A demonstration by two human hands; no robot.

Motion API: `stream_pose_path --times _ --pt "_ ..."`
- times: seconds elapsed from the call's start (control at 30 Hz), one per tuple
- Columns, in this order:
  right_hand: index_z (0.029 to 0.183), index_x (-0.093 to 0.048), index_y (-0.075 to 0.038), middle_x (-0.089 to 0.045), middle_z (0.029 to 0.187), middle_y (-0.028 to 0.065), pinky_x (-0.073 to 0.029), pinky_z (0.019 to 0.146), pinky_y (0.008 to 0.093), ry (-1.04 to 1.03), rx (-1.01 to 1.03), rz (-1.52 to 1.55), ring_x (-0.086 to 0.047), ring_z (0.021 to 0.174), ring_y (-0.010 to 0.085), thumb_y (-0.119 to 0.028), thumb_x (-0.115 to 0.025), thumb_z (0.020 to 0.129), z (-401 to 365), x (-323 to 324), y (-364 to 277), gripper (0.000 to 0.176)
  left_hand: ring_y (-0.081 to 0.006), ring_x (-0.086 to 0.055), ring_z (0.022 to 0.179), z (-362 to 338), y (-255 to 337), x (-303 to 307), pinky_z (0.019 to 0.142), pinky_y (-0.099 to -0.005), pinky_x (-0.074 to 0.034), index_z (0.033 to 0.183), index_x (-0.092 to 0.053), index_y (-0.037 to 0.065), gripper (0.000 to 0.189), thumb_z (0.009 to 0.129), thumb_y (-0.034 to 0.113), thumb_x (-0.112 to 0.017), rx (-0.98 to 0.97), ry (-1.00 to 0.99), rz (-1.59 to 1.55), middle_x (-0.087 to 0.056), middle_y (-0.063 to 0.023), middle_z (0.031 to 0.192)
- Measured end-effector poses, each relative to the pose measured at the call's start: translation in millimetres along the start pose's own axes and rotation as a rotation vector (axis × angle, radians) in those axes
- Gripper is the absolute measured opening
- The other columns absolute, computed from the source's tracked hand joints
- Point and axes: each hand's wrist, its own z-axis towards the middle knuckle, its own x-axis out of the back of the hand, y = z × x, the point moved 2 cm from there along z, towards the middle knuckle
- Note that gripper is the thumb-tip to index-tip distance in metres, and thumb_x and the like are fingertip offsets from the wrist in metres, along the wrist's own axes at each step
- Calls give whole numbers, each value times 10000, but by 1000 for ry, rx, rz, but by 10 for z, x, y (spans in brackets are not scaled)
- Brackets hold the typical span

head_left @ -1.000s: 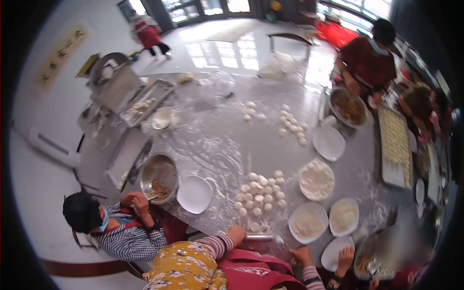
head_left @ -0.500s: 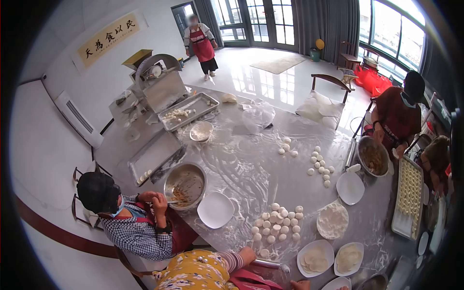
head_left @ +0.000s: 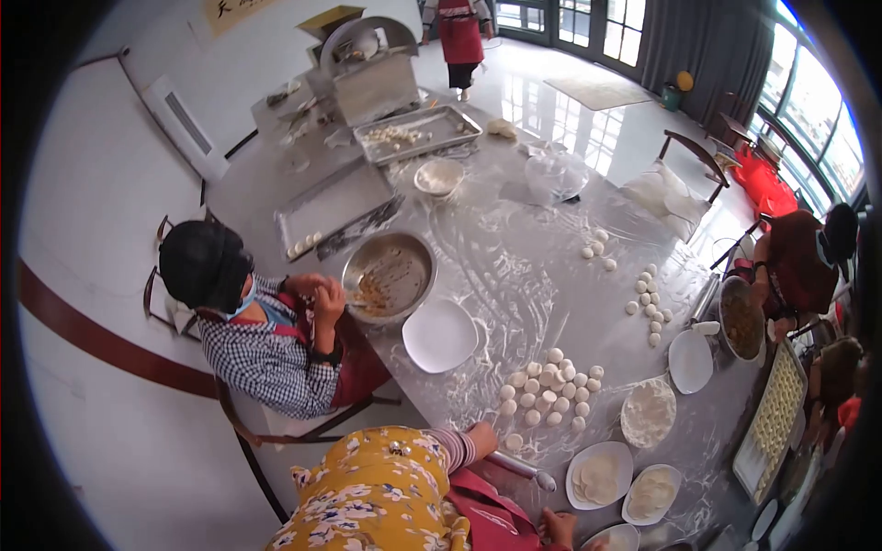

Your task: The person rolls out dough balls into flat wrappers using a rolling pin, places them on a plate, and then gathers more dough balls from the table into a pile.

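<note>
At the table's near edge, my left hand is closed at one end of a metal rolling pin. My right hand is low in the view, below the pin's other end and apart from it; its fingers are too small and partly hidden to read. Beyond the pin lie several round white dough pieces, with a single piece closer to my left hand. Flat dough rounds rest on a white plate and on another plate to its right. Behind these stands a bowl of flour.
At left a seated person holds their hands by a metal bowl. A co-worker at right reaches to a filling bowl beside a dumpling tray. Another person stands behind. Trays and a machine are at back left.
The view has tilted down and turned, so the table appears higher and shifted. The right co-worker's hand has moved into the filling bowl. My left hand stays at the pin.
</note>
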Motion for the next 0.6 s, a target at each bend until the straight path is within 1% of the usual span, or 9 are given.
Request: stream_pose_path --times 0.07,0.2,0.23,0.27,0.33,0.37,0.5,0.57,0.6 --pt "583 -556 16 -555 504 112 -424 322 325 67 28 9 -541 364 209 -197 -689 774 54 1 -11 315 -252 -672 833 11 3 11 648 -388 -551 905 -718 116 200 712 161 -695 15 -18 -34 -698 -39 893" --pt "622 -551 22 -552 527 115 -423 318 324 53 26 7 -536 364 213 -185 -676 785 10 -21 -45 292 -258 -673 823 19 -12 11 635 -387 -551 910 -719 116 188 733 127 -657 3 -38 -73 -698 -38 886" --pt "623 -554 20 -551 525 112 -422 316 323 45 -5 35 -536 364 210 -184 -676 785 33 -23 -34 288 -251 -671 833 21 -14 -25 665 -377 -544 908 -720 125 187 733 134 -655 -5 -1 -70 -697 -34 889" --pt "623 -557 19 -550 522 110 -421 315 322 38 -37 64 -535 365 208 -182 -676 786 46 -27 -18 285 -251 -671 833 22 -13 -56 665 -377 -544 908 -720 125 187 733 134 -655 -2 -4 -76 -697 -34 889" --pt "623 -557 18 -550 522 108 -418 314 320 52 -35 49 -531 363 205 -182 -676 786 5 -46 -59 284 -239 -667 844 10 -24 -54 699 -361 -532 893 -722 140 168 743 139 -645 -28 69 -75 -696 -26 881" --pt "624 -558 18 -549 522 106 -414 313 319 72 -30 39 -528 361 203 -182 -677 786 -12 -48 -75 283 -227 -663 853 6 -18 -54 719 -348 -523 876 -723 150 165 719 163 -673 0 69 -80 -694 -23 867" --pt "622 -564 23 -557 517 107 -392 291 303 99 33 27 -508 333 185 -198 -681 786 -3 -53 -58 298 -229 -663 846 -71 -56 30 713 -345 -524 856 -721 147 183 678 186 -709 -5 36 -78 -692 -37 876" --pt "639 -537 -1 -538 570 107 -429 386 360 92 -11 -58 -538 430 244 -191 -642 804 -51 -68 -106 273 -245 -658 842 -90 -78 11 719 -354 -527 836 -717 141 227 625 216 -749 -72 130 -101 -686 -54 868" --pt "639 -537 -1 -538 570 107 -429 386 360 87 -12 -59 -538 430 244 -191 -642 804 -107 -62 -146 273 -245 -658 842 -110 -95 13 719 -354 -527 836 -717 141 227 625 216 -749 -69 126 -101 -686 -54 868"
